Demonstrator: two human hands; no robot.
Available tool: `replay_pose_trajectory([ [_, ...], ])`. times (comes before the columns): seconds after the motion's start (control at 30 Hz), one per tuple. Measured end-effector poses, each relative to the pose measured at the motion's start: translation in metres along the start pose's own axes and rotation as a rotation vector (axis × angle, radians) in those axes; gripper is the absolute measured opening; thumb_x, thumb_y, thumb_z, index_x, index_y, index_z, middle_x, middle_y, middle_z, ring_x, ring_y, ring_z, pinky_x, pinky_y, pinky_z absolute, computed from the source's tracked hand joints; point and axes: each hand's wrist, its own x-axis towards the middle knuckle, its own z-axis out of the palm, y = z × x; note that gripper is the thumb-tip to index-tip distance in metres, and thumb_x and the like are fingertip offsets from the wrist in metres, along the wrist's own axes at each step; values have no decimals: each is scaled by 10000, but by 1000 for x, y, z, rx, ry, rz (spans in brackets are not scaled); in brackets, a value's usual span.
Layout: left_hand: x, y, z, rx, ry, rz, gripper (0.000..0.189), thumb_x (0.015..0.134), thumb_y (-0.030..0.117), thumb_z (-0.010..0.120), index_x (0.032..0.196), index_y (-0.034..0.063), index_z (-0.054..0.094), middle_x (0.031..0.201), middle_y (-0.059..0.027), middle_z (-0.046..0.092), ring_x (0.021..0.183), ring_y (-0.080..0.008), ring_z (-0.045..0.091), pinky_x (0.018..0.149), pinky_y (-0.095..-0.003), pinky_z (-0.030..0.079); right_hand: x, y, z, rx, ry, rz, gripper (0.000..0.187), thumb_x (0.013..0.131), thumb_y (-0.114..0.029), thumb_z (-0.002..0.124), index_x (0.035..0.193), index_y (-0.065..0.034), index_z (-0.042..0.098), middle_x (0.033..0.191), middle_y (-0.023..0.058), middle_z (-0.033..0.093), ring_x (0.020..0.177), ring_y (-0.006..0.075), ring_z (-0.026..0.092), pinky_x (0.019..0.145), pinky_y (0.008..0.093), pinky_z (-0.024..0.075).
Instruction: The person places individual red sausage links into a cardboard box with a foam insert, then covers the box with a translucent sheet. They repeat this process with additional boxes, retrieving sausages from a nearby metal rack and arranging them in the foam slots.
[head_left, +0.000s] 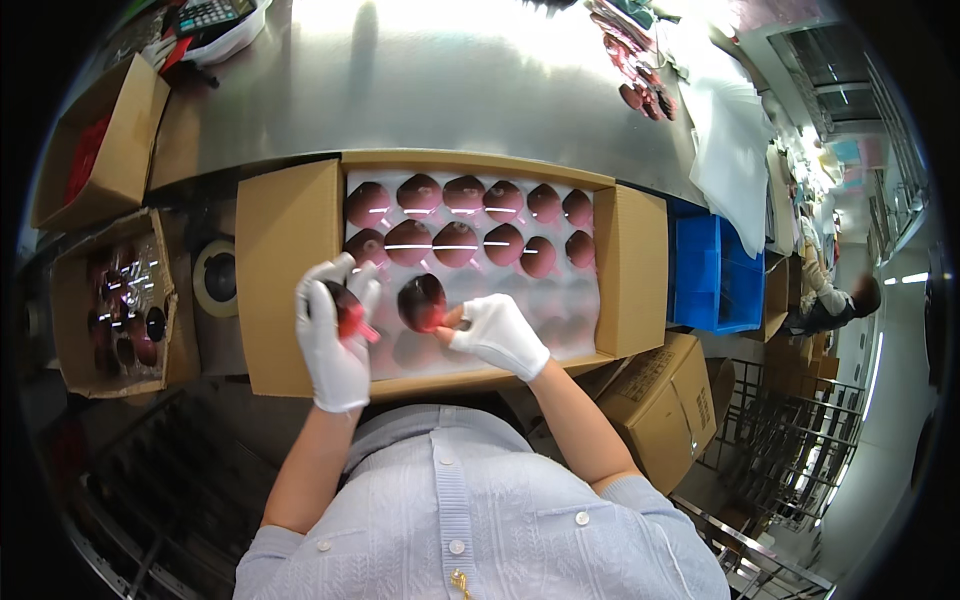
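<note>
Both my hands wear white gloves. My left hand (335, 337), over the left side of an open cardboard box (289, 277), grips a dark round cup-like piece with a pink handle (345, 309). Between the bare fingertips of my right hand (491, 330), I hold a similar dark cup-like piece (421, 301) by its red-pink end, above the box's front half. Two rows of glossy pinkish-brown pieces (463, 194) lie on a white translucent sheet (495, 300) in the back half. Blurred dark shapes show faintly through the sheet nearer me.
A smaller carton (176, 315) with wrapped dark pieces and a roll of tape (215, 278) are on the left. Blue bins (697, 277) stand right of the box, below white sheets (727, 150). A closed carton (664, 409) lies front right. A co-worker (832, 300) is at far right.
</note>
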Motion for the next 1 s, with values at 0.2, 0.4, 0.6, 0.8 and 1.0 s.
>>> replay_pose_trajectory([
  [0.2,15,35,3,23,0,72,320,1074,306,407,1265,68,502,1365,-104,538,1233,-296,572,1019,-433,481,15,-17,13,-513,103,-137,246,783,-350,725,754,-108,758,694,138,680,638,304,672,616,408,538],
  [0.4,9,23,-1,184,-15,-25,381,1057,372,434,1311,96,502,1353,-105,542,1232,-306,569,988,-430,491,-20,37,-50,-821,142,136,258,777,-374,725,706,-126,744,713,123,690,706,309,692,647,416,547],
  [0.6,1,4,14,256,-62,-118,364,1053,298,458,1362,105,466,1325,-112,539,1179,-264,590,944,-424,518,-62,94,-98,-879,218,405,202,772,-373,737,783,-175,775,738,102,706,735,297,699,682,412,556],
  [0.8,-8,-32,33,309,-168,-134,281,1061,196,432,1297,54,489,1300,-117,542,1139,-233,615,964,-417,535,-65,61,-62,-500,298,142,218,869,-337,646,950,-167,755,862,69,721,813,271,698,712,381,558],
  [1.0,-21,-59,36,342,-219,-44,42,961,15,569,1001,23,559,1126,-83,596,1024,-167,621,931,-310,508,-39,3,11,155,67,-27,227,837,-209,776,1000,-51,757,778,126,684,668,185,638,655,295,505],
])
